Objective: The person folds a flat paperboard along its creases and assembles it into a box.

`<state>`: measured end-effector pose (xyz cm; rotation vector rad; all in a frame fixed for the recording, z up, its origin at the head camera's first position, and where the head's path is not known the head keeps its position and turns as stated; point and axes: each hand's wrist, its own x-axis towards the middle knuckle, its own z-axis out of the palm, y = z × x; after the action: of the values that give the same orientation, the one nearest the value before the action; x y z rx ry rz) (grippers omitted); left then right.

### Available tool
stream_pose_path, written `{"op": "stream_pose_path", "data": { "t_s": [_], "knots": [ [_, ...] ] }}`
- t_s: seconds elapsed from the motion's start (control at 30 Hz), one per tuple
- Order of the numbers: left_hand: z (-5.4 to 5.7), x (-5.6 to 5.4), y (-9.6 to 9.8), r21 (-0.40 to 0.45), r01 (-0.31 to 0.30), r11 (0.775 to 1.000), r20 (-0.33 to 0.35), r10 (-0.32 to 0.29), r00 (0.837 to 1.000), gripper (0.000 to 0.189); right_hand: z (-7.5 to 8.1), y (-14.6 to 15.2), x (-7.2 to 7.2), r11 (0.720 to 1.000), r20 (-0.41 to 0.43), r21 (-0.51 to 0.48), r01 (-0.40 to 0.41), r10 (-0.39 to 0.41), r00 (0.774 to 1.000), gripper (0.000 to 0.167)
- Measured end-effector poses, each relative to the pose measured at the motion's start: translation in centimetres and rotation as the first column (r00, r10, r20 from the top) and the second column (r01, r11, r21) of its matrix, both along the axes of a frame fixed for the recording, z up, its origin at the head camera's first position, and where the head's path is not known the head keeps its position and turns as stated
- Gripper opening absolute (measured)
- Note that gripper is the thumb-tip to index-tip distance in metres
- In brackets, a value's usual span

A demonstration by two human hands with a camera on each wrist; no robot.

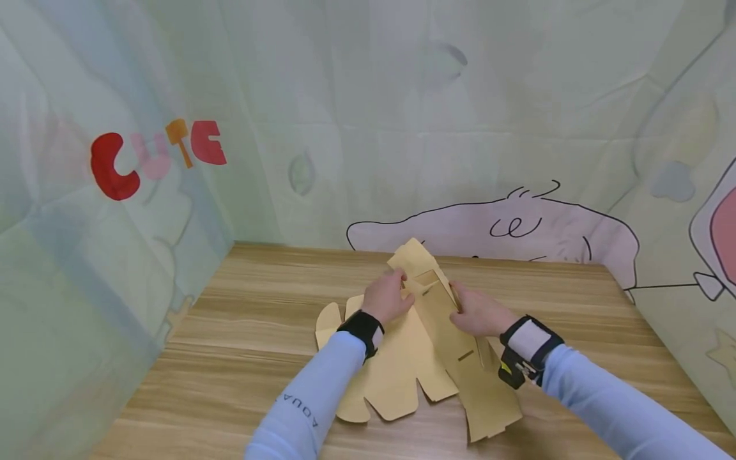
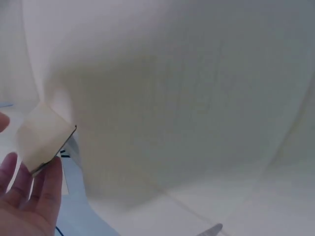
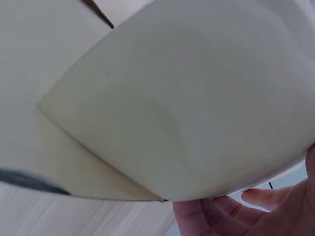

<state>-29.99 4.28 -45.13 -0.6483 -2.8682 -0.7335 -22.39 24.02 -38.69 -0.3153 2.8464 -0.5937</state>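
Note:
A tan die-cut cardboard box blank (image 1: 391, 364) lies partly folded on the table, with rounded tabs at its left and lower edges. Its long slotted panel (image 1: 451, 332) is raised and slants over the right part. My left hand (image 1: 388, 298) grips the upper left edge of that panel, near the end flap (image 1: 415, 257). In the left wrist view, the fingers (image 2: 49, 194) lie behind a small flap (image 2: 44, 137). Opposite, my right hand (image 1: 482, 311) holds the panel's right edge. Cardboard (image 3: 172, 113) fills most of the right wrist view, with the fingers (image 3: 226, 214) at its lower edge.
The wood-grain table (image 1: 247, 300) extends on both sides of the cardboard. A pale printed cloth (image 1: 368, 128) hangs behind and at the sides, bearing the coloured letters CUTE (image 1: 117, 185) on the left. Each wrist wears a dark strap (image 1: 358, 329).

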Motion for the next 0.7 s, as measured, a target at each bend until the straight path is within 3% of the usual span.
{"op": "stream_pose_path", "data": {
  "t_s": [0.2,0.5,0.7],
  "knots": [
    [1.0,-0.3,0.0,0.160,0.020,0.987,-0.001,-0.020,1.000,0.037,0.0,-0.1,0.0,1.000,-0.018,0.008,0.002,-0.002,1.000,0.071],
    [1.8,-0.1,1.3,0.227,0.085,0.970,-0.071,-0.070,0.995,0.018,0.2,-0.5,0.0,1.000,-0.015,-0.023,0.000,0.000,1.000,0.070],
    [2.2,0.4,1.9,0.282,0.104,0.954,-0.021,-0.102,0.995,0.012,0.2,-0.4,-0.1,0.999,-0.005,-0.037,0.006,-0.006,1.000,0.069]
  ]
}}
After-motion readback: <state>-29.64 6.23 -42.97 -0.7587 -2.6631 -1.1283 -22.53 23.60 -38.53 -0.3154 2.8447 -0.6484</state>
